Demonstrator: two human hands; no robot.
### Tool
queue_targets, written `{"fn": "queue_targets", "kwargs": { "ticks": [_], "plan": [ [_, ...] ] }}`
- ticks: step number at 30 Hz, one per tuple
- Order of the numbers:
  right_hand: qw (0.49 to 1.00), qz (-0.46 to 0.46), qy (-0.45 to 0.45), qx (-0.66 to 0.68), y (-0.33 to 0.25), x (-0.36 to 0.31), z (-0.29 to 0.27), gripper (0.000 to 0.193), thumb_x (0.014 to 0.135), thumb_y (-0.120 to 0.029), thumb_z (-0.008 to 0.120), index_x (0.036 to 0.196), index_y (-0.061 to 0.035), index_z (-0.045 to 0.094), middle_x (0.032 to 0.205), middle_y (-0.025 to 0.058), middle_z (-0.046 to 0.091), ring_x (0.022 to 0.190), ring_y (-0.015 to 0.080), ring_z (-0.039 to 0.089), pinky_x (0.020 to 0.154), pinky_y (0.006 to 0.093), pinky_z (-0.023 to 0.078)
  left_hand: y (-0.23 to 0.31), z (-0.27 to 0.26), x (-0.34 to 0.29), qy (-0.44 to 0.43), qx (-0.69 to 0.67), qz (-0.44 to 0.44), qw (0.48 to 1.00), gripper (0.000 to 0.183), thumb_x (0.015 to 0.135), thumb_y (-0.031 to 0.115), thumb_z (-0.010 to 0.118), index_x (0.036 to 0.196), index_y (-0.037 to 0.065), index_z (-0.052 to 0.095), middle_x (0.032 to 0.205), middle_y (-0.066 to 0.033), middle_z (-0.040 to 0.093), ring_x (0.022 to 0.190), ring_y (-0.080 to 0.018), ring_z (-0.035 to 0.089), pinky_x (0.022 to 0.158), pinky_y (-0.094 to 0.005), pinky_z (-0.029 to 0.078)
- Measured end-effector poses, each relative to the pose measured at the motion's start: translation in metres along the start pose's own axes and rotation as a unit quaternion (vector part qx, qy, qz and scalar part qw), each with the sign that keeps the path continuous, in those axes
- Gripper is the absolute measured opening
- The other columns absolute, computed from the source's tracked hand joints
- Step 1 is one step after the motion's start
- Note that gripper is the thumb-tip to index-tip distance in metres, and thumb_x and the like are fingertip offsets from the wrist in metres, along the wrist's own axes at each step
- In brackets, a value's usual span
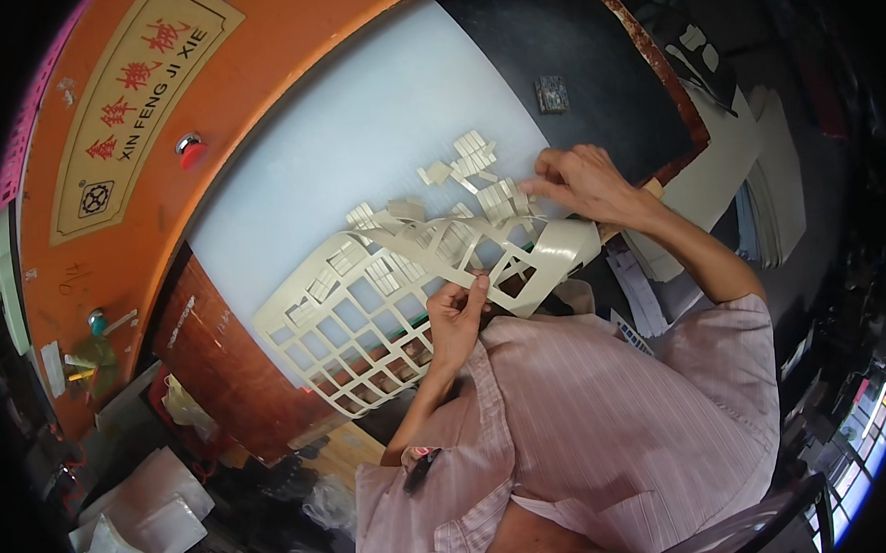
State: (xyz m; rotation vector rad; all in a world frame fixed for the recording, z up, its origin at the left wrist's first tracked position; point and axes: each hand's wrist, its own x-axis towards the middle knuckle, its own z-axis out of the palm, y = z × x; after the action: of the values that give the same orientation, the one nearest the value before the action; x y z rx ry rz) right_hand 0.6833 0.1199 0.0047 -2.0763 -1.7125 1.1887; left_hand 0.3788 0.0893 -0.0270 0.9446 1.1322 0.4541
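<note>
A thin cream die-cut sheet (402, 309) with a grid of rectangular openings lies bent over the near edge of a pale white board (355, 131). My left hand (455, 318) is closed on a strip of it, thumb on top. Its right end curls up toward my body. My right hand (588, 184) hovers at the sheet's far right side, fingers loosely bent and apart, with nothing visible in them. Beside its thumb are small cream rectangular pieces (502, 201), and another cluster of cut pieces (474, 153) sits farther back. More loose pieces show within the sheet's openings.
An orange machine front (251, 61) with a red push button (191, 149) arches over the board's far left side. A small dark square block (552, 95) rests on the black surface (592, 58) at right. Stacked sheets (774, 179) stand beyond my right arm.
</note>
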Motion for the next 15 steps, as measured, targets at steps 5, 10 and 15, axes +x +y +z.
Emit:
{"fn": "queue_targets", "kwargs": {
  "ticks": [5,10,15],
  "plan": [
    [0.994,0.026,0.001,0.105,-0.006,-0.002,0.033,0.046,0.089,-0.043,0.077,0.098,0.0023,0.071,0.078,0.0180,0.072,0.072,0.0331,0.070,0.069,0.0472,0.051,0.001,0.000,-0.007,-0.017,0.020,-0.011,1.000,0.022,0.102,0.017,0.072,0.112,-0.002,0.074,0.084,-0.0049,0.073,0.069,-0.0095,0.063,0.064,-0.0254,0.052],
    [0.992,-0.014,-0.030,0.121,-0.007,0.011,0.037,0.035,0.089,-0.028,0.076,0.102,0.0038,0.072,0.080,0.0201,0.071,0.074,0.0367,0.069,0.070,0.0465,0.051,0.004,-0.003,-0.013,-0.015,0.047,-0.007,0.999,0.025,0.102,0.021,0.072,0.112,-0.003,0.074,0.081,-0.0043,0.072,0.069,-0.0089,0.062,0.065,-0.0250,0.051],
    [0.986,-0.080,0.026,0.147,-0.010,0.031,0.036,0.030,0.091,-0.019,0.074,0.108,0.0053,0.071,0.081,0.0222,0.070,0.076,0.0397,0.068,0.071,0.0466,0.051,0.002,-0.003,-0.020,-0.009,0.073,-0.010,0.997,0.026,0.102,0.022,0.073,0.111,-0.002,0.075,0.077,-0.0004,0.070,0.068,-0.0051,0.060,0.063,-0.0223,0.049]
  ]
}}
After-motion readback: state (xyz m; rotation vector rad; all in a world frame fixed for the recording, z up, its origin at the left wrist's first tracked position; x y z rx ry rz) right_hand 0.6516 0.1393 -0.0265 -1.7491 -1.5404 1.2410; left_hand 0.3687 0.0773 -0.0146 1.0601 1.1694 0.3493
